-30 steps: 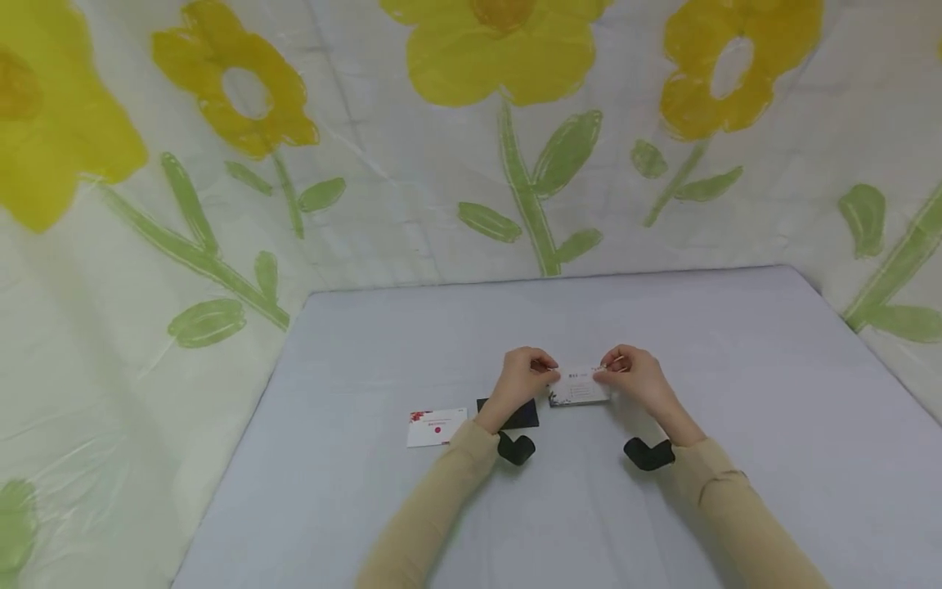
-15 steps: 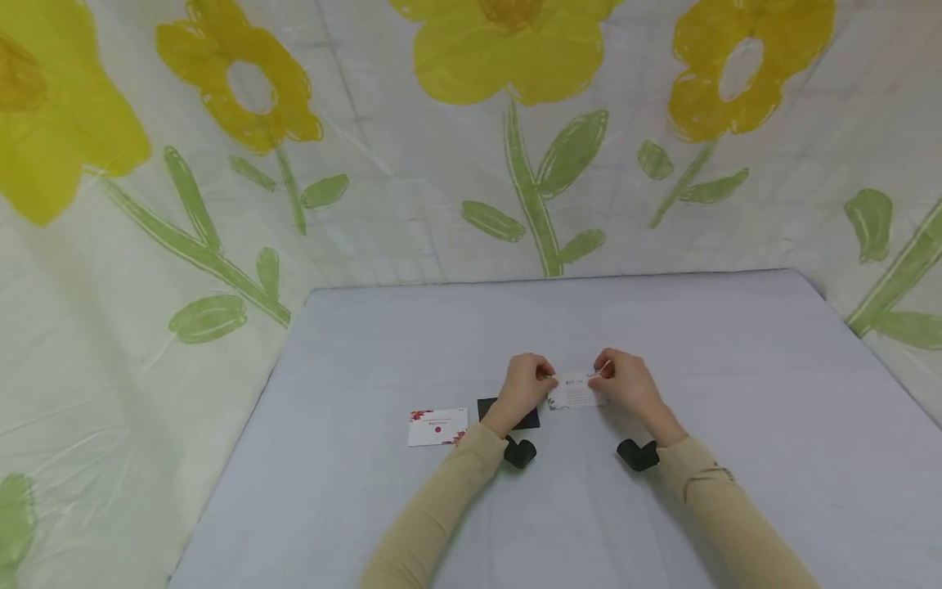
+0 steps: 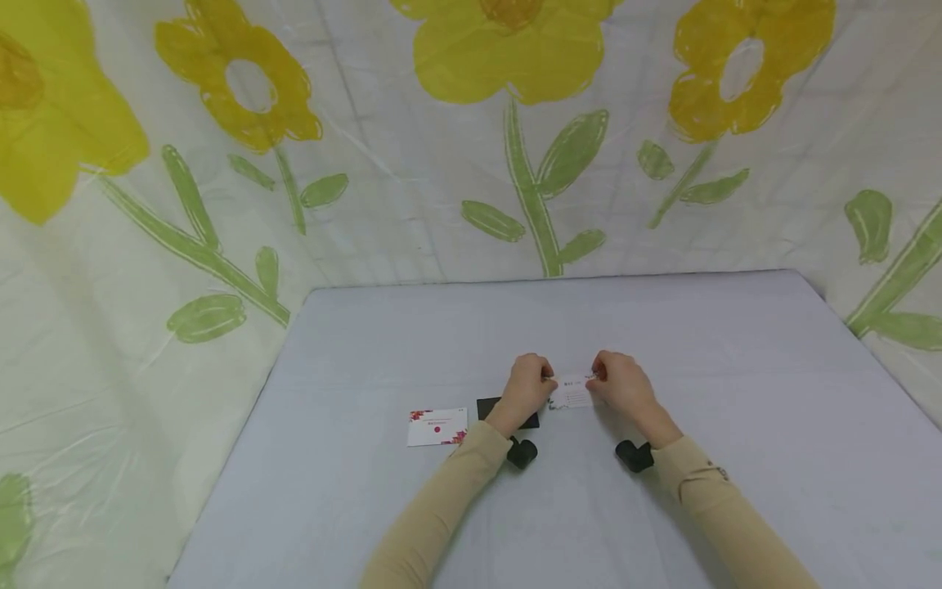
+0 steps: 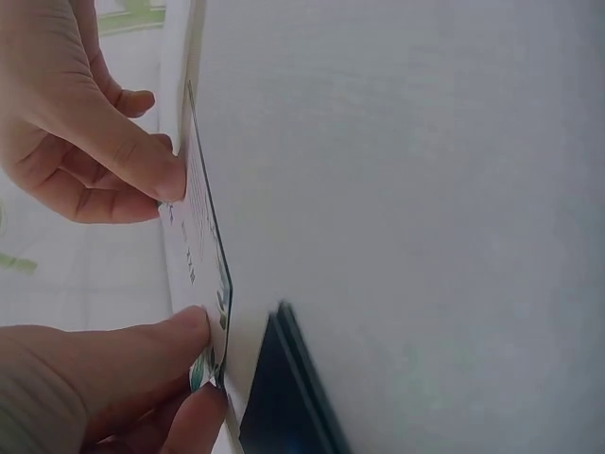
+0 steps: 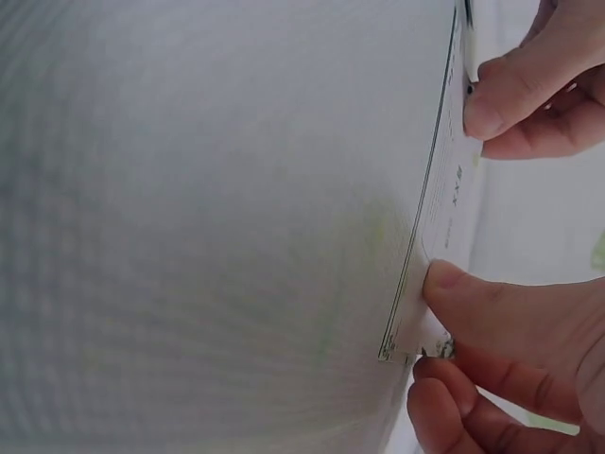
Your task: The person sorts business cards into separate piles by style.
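Observation:
Between my two hands is a white business card (image 3: 570, 395) with dark print and leafy pictures at its corners. My left hand (image 3: 526, 386) pinches the card's left end between thumb and fingers. At the other end my right hand (image 3: 624, 384) pinches it, the thumb (image 5: 454, 284) flat on the printed face. Seen edge-on in the left wrist view, the card (image 4: 210, 255) stands close over the white cloth. A black flat stack (image 3: 487, 407) lies left of it, partly hidden by my left wrist.
Left of the black stack lies a white card (image 3: 436, 428) with red flowers and a red dot, close by my left sleeve. A pale cloth (image 3: 574, 523) covers the table. Behind it hangs a flower-printed curtain (image 3: 412, 204).
My right hand has moved left and slightly nearer to me, my left a little right, so the hands are closer together. The dark front edge under the held card no longer shows.

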{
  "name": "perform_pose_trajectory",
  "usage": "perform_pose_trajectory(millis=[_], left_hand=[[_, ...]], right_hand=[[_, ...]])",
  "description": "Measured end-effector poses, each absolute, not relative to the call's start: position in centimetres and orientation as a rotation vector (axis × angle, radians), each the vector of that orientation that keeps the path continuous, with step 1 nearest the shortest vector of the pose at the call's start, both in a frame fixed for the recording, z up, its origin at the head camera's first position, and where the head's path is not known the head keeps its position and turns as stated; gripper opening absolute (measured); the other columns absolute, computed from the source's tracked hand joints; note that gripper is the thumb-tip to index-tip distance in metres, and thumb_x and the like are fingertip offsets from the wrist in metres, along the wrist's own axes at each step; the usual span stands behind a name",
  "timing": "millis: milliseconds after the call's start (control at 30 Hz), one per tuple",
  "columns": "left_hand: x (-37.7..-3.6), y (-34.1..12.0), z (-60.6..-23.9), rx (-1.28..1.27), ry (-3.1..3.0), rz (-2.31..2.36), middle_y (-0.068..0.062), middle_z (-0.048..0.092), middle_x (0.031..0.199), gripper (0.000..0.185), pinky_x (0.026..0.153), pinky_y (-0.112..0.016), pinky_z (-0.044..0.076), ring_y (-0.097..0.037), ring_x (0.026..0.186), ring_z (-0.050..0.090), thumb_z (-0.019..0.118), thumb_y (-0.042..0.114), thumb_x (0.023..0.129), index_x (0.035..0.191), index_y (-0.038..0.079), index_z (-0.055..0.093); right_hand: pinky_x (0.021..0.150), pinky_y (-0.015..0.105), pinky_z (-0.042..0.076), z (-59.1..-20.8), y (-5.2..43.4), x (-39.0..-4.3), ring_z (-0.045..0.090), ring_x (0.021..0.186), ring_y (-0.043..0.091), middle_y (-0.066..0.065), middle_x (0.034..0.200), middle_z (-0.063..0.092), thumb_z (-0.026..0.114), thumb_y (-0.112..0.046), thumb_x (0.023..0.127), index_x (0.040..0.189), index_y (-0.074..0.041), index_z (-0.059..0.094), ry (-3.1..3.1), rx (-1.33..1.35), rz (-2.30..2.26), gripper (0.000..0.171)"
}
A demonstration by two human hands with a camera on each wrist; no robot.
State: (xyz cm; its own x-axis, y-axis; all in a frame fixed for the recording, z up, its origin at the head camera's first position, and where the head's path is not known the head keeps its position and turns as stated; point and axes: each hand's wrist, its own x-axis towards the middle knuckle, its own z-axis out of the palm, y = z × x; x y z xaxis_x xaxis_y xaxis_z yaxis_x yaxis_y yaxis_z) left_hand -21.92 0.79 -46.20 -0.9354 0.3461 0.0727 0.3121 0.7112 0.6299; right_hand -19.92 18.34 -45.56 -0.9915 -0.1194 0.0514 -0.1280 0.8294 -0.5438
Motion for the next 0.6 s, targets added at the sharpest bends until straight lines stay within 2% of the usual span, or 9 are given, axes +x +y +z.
perform_pose_trajectory(millis=[233,367,500,600], left_hand=[[-21.72,0.93,-45.96,0.515,2.856,1.025,-0.006,0.057,0.081,0.007,0.066,-0.022,0.044,-0.015,0.076,0.051,0.069,0.004,0.082,0.084,-0.002,0.066],[-21.70,0.93,-45.94,0.515,2.869,0.991,-0.005,0.055,0.080,0.006,0.067,-0.023,0.044,-0.015,0.077,0.050,0.069,0.005,0.082,0.082,0.000,0.065],[-21.81,1.04,-46.16,0.554,2.882,0.944,-0.004,0.054,0.078,0.006,0.065,-0.022,0.043,-0.015,0.076,0.050,0.068,0.004,0.083,0.079,0.001,0.065],[-21.82,1.01,-46.26,0.595,2.891,0.893,-0.005,0.056,0.080,0.007,0.066,-0.022,0.043,-0.016,0.077,0.052,0.065,0.005,0.085,0.080,0.000,0.067]], right_hand=[[0.059,0.035,0.043,-45.31,18.08,-19.82,0.050,0.069,0.023,0.012,0.077,0.056,0.070,-0.006,0.079,0.089,0.006,0.058,-3.014,0.190,0.839,0.019],[0.060,0.036,0.042,-45.22,17.84,-19.88,0.049,0.069,0.023,0.011,0.077,0.055,0.070,-0.006,0.079,0.084,0.003,0.060,-3.015,0.219,0.769,0.015],[0.065,0.041,0.045,-45.54,17.80,-19.97,0.053,0.073,0.025,0.011,0.078,0.057,0.069,-0.006,0.080,0.079,0.000,0.063,-3.023,0.255,0.697,0.008],[0.070,0.047,0.044,-45.94,17.91,-20.04,0.056,0.077,0.028,0.012,0.080,0.059,0.066,-0.006,0.081,0.080,0.000,0.066,-3.018,0.277,0.659,0.006]])
